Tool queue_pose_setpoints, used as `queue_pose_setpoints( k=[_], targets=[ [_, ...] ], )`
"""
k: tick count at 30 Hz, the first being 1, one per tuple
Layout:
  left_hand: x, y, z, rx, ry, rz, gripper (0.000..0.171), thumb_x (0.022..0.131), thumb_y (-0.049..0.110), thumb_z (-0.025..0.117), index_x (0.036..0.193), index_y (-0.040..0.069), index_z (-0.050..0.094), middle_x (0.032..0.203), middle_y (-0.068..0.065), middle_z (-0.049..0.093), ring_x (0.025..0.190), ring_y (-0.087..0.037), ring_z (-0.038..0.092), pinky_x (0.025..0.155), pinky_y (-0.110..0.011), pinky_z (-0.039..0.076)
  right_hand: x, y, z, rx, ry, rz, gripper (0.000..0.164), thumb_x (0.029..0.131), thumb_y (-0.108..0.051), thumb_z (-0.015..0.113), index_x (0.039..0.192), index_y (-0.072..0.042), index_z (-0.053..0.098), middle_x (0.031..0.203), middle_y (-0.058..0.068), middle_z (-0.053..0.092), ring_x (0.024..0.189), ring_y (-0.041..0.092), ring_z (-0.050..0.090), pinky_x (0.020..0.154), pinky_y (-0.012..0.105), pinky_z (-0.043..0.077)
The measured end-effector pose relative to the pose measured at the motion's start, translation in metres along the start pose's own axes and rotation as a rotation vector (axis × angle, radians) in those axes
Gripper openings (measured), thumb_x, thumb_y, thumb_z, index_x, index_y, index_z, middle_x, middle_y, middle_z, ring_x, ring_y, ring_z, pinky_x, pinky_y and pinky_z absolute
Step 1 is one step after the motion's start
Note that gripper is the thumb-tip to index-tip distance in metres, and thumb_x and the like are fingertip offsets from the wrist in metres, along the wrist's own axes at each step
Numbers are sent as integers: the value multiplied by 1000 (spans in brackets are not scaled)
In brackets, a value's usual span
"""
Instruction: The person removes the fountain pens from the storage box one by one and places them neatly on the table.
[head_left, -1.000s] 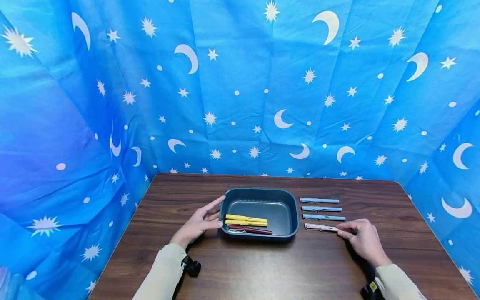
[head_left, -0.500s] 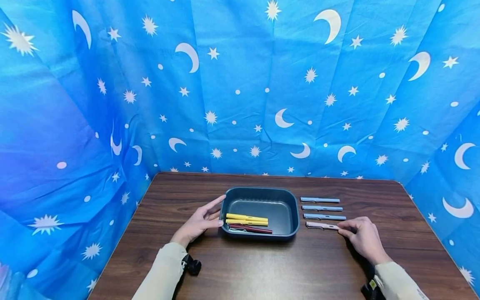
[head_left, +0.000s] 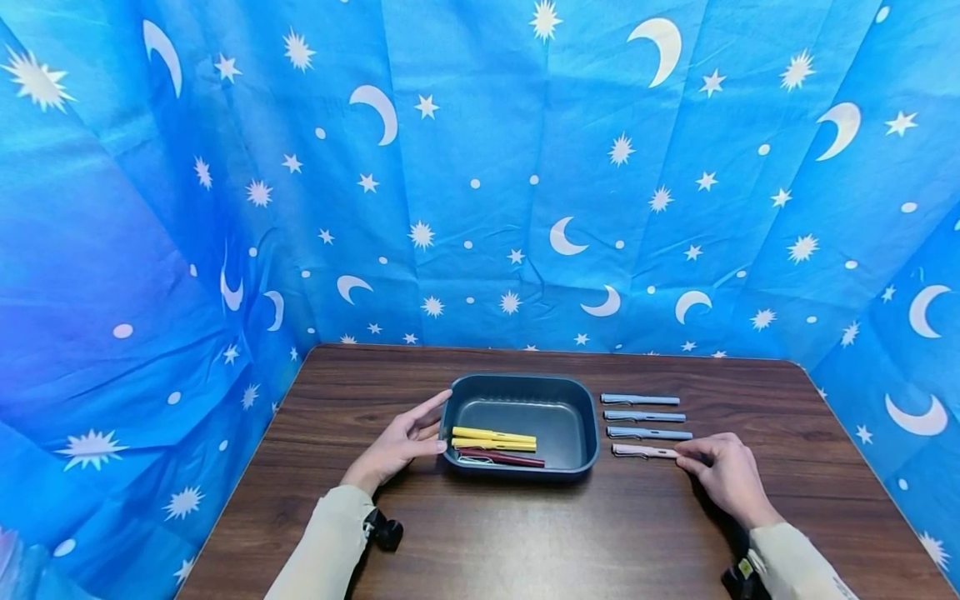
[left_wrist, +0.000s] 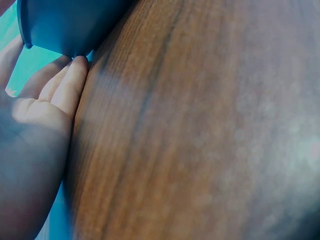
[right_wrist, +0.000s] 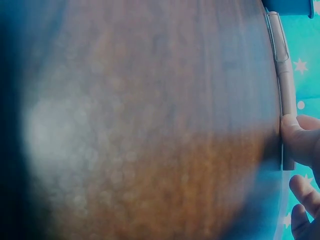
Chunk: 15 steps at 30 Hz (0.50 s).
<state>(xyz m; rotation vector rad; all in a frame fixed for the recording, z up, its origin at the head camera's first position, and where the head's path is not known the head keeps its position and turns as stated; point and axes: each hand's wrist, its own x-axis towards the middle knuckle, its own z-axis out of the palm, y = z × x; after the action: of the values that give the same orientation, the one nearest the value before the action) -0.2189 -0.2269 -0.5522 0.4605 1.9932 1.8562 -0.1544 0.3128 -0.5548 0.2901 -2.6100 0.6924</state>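
My right hand (head_left: 727, 479) pinches the right end of a pale pink pen (head_left: 636, 451) between thumb and fingers. In the right wrist view the pen (right_wrist: 286, 80) lies along the table, its clip end away from the hand. My left hand (head_left: 393, 450) touches the left side of a dark blue-grey tray (head_left: 558, 421) with its fingers spread and fairly straight. Fingertips (left_wrist: 77, 65) meet the tray's outer wall in the left wrist view. Inside the tray are two yellow pens (head_left: 495, 435), a dark red pen (head_left: 513, 459) and a pale pen partly hidden by it.
Three light blue pens lie parallel beyond the pink one, right of the tray: a far one (head_left: 640, 400), a middle one (head_left: 643, 417) and a near one (head_left: 649, 434). Wooden table (head_left: 525, 542) surrounds them. A blue star-and-moon cloth (head_left: 480, 208) hangs behind and at both sides.
The right hand has shifted the pink pen slightly away and to the right, nearer the blue pens, then stayed still. The left hand keeps its place on the tray.
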Motion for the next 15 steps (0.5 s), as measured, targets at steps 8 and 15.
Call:
queue_pose_setpoints(
  k=[8,15],
  targets=[
    [0,0,0,-11,1,-7,80,98,4,72,166,27,35,172,-13,28,154,-36,36,114,-25,45,0,1,-1,-7,-2,0,18,76,-3,92,88,-13,86,85,2,80,86,30,74,77,56,56],
    [0,0,0,-13,11,-13,79,98,5,73,165,29,37,171,-10,31,153,-33,38,114,-25,45,0,0,-2,-2,9,-16,19,74,-2,93,87,-14,85,85,1,80,87,31,73,76,57,55]
  ],
)
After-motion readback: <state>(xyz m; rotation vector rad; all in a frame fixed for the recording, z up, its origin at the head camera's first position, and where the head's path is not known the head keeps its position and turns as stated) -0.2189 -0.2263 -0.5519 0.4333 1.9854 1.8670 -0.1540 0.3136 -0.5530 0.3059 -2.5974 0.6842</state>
